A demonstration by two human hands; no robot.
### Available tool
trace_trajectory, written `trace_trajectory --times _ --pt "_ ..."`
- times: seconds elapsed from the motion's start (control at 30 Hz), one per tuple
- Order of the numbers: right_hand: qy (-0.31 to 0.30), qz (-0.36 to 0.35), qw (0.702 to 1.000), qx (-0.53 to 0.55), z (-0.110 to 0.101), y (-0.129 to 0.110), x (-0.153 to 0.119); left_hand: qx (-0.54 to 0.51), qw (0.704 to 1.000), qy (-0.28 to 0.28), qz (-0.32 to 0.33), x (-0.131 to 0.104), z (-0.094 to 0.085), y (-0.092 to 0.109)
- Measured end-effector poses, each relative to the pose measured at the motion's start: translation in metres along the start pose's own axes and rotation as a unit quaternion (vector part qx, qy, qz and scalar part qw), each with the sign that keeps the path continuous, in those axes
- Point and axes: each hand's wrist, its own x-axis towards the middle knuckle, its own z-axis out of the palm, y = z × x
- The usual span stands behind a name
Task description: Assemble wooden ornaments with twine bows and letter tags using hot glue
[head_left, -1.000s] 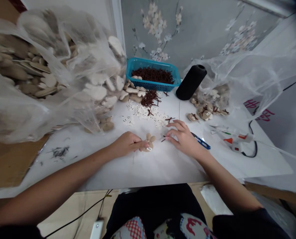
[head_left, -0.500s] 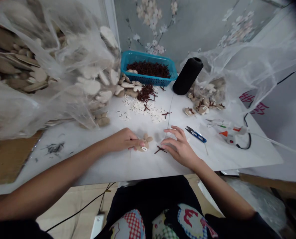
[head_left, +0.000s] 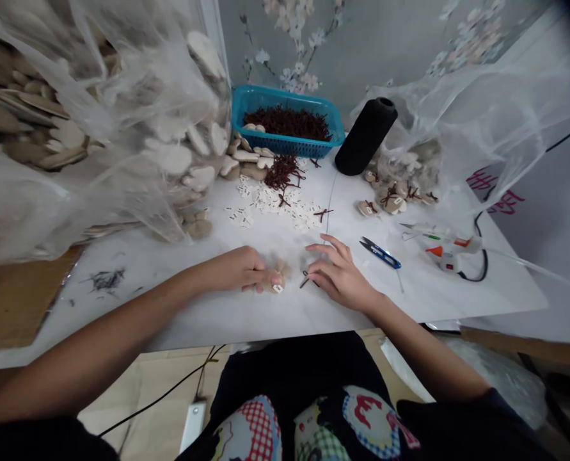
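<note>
My left hand [head_left: 239, 269] pins a small beige plush piece [head_left: 276, 276] with a white tag against the white table [head_left: 246, 320]. Just to its right, my right hand [head_left: 338, 274] pinches a small dark red bow [head_left: 306, 278] with its fingertips, close to the plush piece. Both hands rest on the table near its front edge.
A blue basket [head_left: 285, 121] of dark red bows, a black thread cone [head_left: 365, 137], scattered white tags [head_left: 275, 208], blue snips [head_left: 379, 251] and a glue gun [head_left: 450, 255] lie beyond. Big clear bags of beige pieces [head_left: 97, 121] fill the left; finished pieces [head_left: 393, 198] sit right.
My right hand has drawn the dark red bow from farther back toward the plush piece and now pinches it. My left hand has stayed on the plush piece.
</note>
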Motion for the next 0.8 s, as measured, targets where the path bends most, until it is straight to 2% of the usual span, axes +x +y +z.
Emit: trace_trajectory --times 0.1,0.2,0.33,0.47,0.53,0.63,0.8 --pt "0.096 0.099 0.985 0.1 0.01 -0.012 0.003 0.01 1.0 0.008 -0.022 -0.001 0.002 0.002" --pt "0.149 0.174 0.961 0.155 0.024 -0.027 0.011 0.016 1.0 0.006 -0.025 -0.002 0.005 0.004" --pt "0.171 0.201 0.956 0.131 0.041 -0.042 0.02 0.074 0.997 0.009 -0.034 -0.005 0.003 0.008" --pt "0.184 0.183 0.962 0.089 0.05 -0.045 0.023 0.179 0.982 0.036 -0.046 -0.015 -0.008 0.011" --pt "0.192 0.167 0.964 0.073 0.052 -0.045 0.024 0.189 0.981 0.009 -0.032 -0.024 -0.015 0.014" --pt "0.195 0.16 0.966 0.058 0.053 -0.043 0.025 0.152 0.986 -0.065 0.011 -0.038 -0.022 0.022" --pt "0.195 0.155 0.968 0.03 0.058 -0.042 0.025 0.109 0.98 -0.163 0.038 -0.053 -0.021 0.033"
